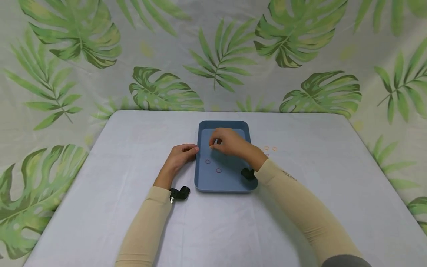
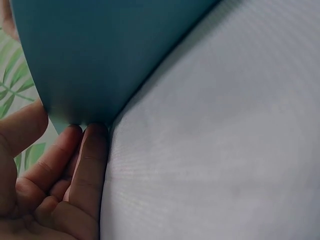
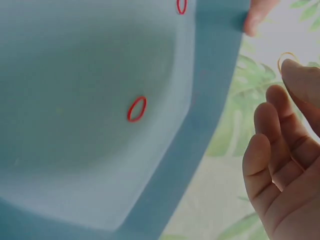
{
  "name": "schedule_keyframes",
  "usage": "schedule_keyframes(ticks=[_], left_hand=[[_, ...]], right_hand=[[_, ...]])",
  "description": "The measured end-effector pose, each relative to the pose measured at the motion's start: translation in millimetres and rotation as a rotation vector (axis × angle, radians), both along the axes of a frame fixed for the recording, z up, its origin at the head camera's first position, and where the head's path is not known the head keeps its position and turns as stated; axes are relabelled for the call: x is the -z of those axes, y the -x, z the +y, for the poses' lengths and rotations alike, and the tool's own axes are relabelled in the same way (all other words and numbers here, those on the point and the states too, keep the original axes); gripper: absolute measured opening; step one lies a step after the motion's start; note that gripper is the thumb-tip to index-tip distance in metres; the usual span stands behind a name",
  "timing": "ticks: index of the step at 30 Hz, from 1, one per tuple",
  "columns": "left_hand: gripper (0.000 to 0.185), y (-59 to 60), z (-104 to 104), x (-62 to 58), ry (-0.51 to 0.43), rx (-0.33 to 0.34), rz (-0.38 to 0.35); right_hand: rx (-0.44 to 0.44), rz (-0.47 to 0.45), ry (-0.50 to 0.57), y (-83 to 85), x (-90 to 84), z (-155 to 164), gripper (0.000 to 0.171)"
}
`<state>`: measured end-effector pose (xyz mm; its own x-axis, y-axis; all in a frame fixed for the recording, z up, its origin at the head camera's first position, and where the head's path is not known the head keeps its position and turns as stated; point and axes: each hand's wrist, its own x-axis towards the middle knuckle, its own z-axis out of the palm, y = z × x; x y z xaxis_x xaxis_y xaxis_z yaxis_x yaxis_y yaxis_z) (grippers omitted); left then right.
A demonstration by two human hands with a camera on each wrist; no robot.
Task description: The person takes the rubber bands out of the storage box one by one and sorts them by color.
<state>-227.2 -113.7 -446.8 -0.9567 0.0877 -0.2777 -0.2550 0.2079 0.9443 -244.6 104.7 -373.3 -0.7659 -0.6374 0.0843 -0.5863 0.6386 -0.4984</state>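
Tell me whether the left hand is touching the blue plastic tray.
Touching. The left wrist view shows the left hand's fingertips pressed against the blue plastic tray's outer wall, no gap between.

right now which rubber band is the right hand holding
The yellowish band pinched at the right hand fingertips; the two red bands lie loose in the tray.

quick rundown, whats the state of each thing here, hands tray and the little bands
left hand: fingertips pressed against the tray's left edge, holding nothing
right hand: over the tray, pinching a yellow band
blue tray: flat on the table, upright
two red bands: lying loose and flat in the tray
bands on the table: lying loose to the right of the tray
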Motion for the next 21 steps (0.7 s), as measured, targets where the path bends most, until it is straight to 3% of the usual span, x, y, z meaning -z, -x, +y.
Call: schedule_keyframes(ticks=[10,21], left_hand=[[0.041,-2.0,-4.6,1.9,0.0,-0.006,-0.006],[0.041,-1.1,-1.4,0.8,-0.006,0.007,-0.002]], right_hand=[[0.039,0.062,0.113,-12.3,-8.4,35.4,0.004],[0.186,0.151,0.134,-16.0,-10.4,109.9,0.004]])
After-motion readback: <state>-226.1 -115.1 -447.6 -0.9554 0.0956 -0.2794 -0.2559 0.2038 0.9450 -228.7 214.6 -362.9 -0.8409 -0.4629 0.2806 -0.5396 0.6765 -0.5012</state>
